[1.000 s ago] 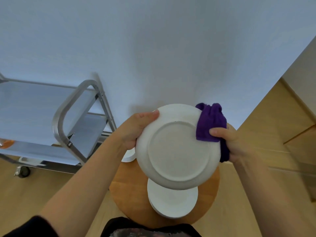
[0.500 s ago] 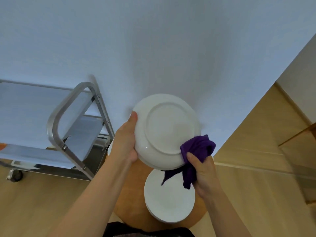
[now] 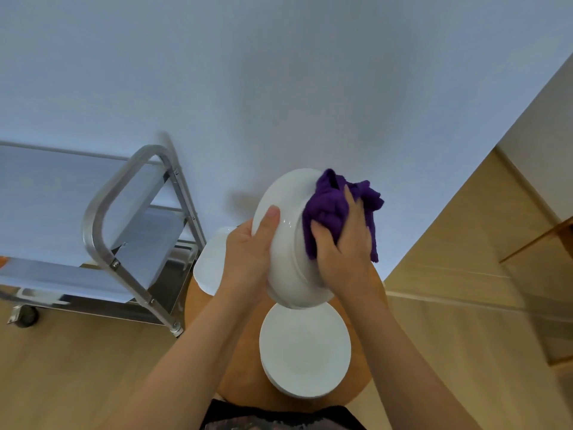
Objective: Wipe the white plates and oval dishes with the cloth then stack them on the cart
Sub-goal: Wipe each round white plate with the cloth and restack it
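Since this plate (image 3: 288,243) is glazed, slick and breakable, my left hand (image 3: 248,256) grips its left rim, thumb curled over the edge, while my right hand (image 3: 344,249) presses the bunched purple cloth (image 3: 328,206) on its underside. More plates (image 3: 305,352) sit just below on the round table (image 3: 235,361); the cart (image 3: 124,212) stands left.

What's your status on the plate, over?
Left hand grips plate by rim. Right hand presses purple cloth on its underside. Wiping unfinished; cart path unobstructed.
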